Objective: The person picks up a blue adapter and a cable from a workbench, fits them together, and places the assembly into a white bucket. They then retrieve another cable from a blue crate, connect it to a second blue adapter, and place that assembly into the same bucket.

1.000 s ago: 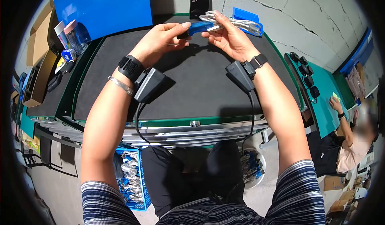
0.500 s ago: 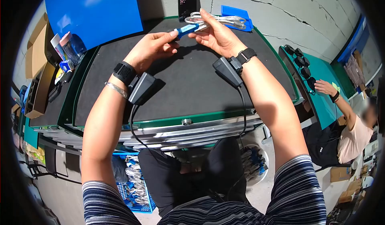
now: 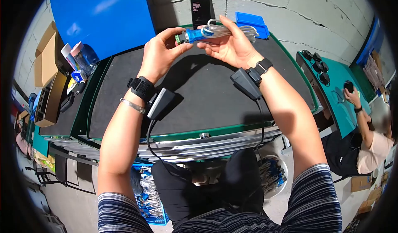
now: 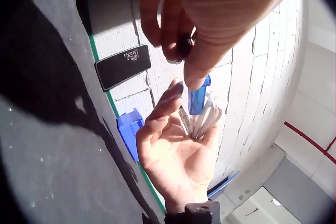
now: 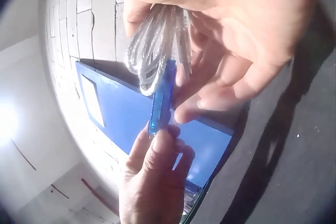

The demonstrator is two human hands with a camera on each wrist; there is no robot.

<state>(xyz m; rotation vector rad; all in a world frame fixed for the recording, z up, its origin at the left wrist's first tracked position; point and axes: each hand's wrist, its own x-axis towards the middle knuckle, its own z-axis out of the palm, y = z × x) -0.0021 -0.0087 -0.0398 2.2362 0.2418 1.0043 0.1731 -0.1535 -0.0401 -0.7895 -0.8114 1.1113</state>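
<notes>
An adapter cable with a translucent blue connector housing [image 3: 195,35] is held between both hands above the black mat. My left hand [image 3: 159,54] pinches the housing's end between thumb and fingers, where a green terminal block [image 3: 179,39] shows. The right hand [image 3: 234,48] grips the clear, silvery coiled cord [image 5: 149,50] under its thumb, palm turned up. In the right wrist view, a pale metal plug [image 5: 184,50] hangs beside the coil. The left wrist view shows the blue housing [image 4: 197,100] just below the left thumb.
A phone [image 3: 201,11] leans on the wall behind the black mat [image 3: 199,92], near a blue tray [image 3: 253,24]. Blue basket [image 3: 151,220] and white bucket [image 3: 284,183] with bundled cables stand below. An open carton [image 3: 45,67] is left; another person [image 3: 373,150] sits right.
The left fingers have shifted on the connector, and its green terminal end now shows. The head view has moved slightly. At right, the other person's hand now holds a black object.
</notes>
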